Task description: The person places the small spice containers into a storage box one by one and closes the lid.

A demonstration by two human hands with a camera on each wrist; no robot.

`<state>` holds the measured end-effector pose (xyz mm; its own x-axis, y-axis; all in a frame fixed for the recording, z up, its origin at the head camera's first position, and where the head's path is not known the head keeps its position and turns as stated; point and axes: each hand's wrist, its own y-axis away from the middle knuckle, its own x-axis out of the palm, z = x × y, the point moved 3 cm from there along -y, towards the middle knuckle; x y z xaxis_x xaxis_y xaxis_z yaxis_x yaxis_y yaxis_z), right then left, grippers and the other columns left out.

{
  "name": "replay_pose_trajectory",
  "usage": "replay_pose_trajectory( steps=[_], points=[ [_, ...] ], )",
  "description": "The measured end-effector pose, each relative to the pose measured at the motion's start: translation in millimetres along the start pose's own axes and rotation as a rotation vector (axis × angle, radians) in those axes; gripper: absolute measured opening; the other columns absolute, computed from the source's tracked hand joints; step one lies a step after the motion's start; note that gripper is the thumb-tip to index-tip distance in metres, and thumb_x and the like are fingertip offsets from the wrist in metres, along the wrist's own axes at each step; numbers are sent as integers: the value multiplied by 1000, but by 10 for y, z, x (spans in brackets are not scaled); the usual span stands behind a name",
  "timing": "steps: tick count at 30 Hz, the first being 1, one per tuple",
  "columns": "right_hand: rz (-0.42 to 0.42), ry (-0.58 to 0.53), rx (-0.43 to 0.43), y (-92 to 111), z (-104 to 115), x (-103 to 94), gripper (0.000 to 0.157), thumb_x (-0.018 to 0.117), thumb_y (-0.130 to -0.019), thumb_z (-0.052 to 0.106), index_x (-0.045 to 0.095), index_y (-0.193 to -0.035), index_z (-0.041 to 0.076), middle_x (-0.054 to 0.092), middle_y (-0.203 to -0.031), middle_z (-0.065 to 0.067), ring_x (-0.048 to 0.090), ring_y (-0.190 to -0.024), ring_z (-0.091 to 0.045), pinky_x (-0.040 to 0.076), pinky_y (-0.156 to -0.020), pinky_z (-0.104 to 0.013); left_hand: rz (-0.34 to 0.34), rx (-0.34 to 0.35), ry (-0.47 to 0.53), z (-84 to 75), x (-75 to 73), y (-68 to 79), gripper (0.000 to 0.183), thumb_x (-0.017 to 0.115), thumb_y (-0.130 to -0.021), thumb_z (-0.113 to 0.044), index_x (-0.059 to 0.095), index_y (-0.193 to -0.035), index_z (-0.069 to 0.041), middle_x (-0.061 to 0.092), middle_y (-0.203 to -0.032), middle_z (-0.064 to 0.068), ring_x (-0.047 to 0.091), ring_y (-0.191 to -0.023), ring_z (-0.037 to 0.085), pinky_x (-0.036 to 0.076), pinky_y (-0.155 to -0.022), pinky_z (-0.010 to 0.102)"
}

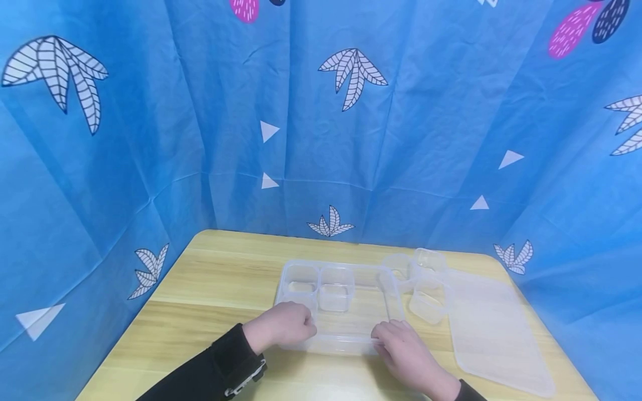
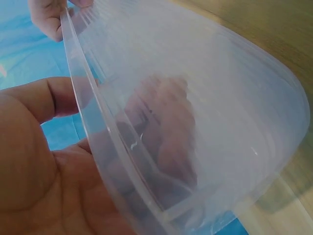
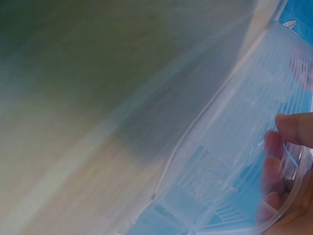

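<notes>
The left hand (image 1: 291, 324) and right hand (image 1: 405, 353) grip the near edge of a clear plastic box (image 1: 346, 338) between them. The wrist views reveal fingers seen through the plastic, hidden from the head view; that view plainly shows small cups (image 1: 336, 291) beyond the left hand and a translucent lid (image 1: 496, 328) right of the right hand.

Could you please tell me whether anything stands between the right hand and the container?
Nothing visible does: the right hand grips the large clear container at its near side. The loose small cups are farther off, by its right side.
</notes>
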<state>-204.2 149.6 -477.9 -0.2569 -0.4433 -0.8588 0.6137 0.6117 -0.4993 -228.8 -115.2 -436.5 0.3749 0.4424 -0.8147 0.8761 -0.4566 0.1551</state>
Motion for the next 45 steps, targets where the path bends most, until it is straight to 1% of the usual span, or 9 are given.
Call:
replay_pose_trajectory(
  steps=[5, 16, 20, 23, 25, 30, 36, 41, 45],
  points=[
    [12, -1, 11, 5, -10, 5, 32, 83, -76, 6, 56, -85, 22, 50, -76, 21, 40, -69, 1, 36, -63, -19, -48, 9, 10, -3, -14, 8, 32, 55, -88, -18, 39, -61, -20, 35, -55, -9, 36, -48, 8, 36, -47, 26],
    [6, 7, 3, 0, -6, -7, 34, 83, -75, 5, 55, -85, 23, 48, -76, 22, 38, -69, 2, 35, -62, -17, -103, 56, 3, 9, -22, 21, 28, 55, -89, -16, 43, -63, -18, 36, -55, -9, 38, -48, 9, 36, -47, 26],
    [7, 7, 3, -1, -3, -11, 32, 82, -76, 5, 56, -85, 22, 49, -76, 21, 39, -69, 1, 35, -62, -18, -146, 75, -1, 14, -58, 26, 28, 54, -91, -15, 45, -65, -18, 36, -56, -8, 38, -48, 9, 36, -47, 26],
    [10, 5, 1, -1, -5, -14, 29, 80, -78, 7, 56, -85, 21, 50, -76, 21, 41, -70, 1, 36, -63, -19, -187, 79, -4, 15, -97, 36, 30, 54, -94, -14, 45, -65, -17, 34, -56, -8, 36, -49, 9, 35, -47, 26],
    [17, 7, -2, 0, -6, -16, 23, 76, -84, 11, 56, -86, 22, 50, -77, 21, 41, -70, 1, 36, -63, -19, -213, 77, -15, 20, -119, 43, 31, 54, -95, -13, 46, -66, -17, 34, -57, -8, 36, -49, 9, 35, -48, 26],
    [33, 2, -8, 2, -4, -21, 19, 73, -89, 15, 56, -86, 23, 49, -77, 21, 40, -71, 2, 36, -64, -18, -297, 64, -57, 44, -166, 53, 25, 53, -96, -12, 54, -71, -16, 38, -59, -7, 40, -52, 9, 37, -49, 26],
    [24, -2, -2, -1, 9, -21, 27, 79, -79, 9, 56, -86, 22, 48, -76, 21, 39, -70, 1, 36, -63, -18, -445, 54, -108, 115, -211, 79, 16, 58, -94, -12, 61, -79, -13, 49, -67, -6, 44, -60, 10, 42, -56, 27],
    [11, 2, 2, -4, 24, -22, 32, 82, -76, 5, 56, -84, 22, 49, -75, 21, 40, -69, 1, 37, -62, -19, -563, 44, -159, 195, -245, 108, 14, 60, -92, -11, 60, -78, -12, 50, -69, -6, 45, -63, 11, 45, -61, 29],
    [10, -6, -1, -9, 25, -25, 30, 81, -76, 6, 56, -85, 21, 50, -75, 20, 41, -70, 1, 38, -62, -20, -630, 25, -187, 247, -270, 122, 8, 63, -92, -13, 65, -88, -7, 60, -78, 0, 57, -72, 18, 51, -69, 35]
  ],
)
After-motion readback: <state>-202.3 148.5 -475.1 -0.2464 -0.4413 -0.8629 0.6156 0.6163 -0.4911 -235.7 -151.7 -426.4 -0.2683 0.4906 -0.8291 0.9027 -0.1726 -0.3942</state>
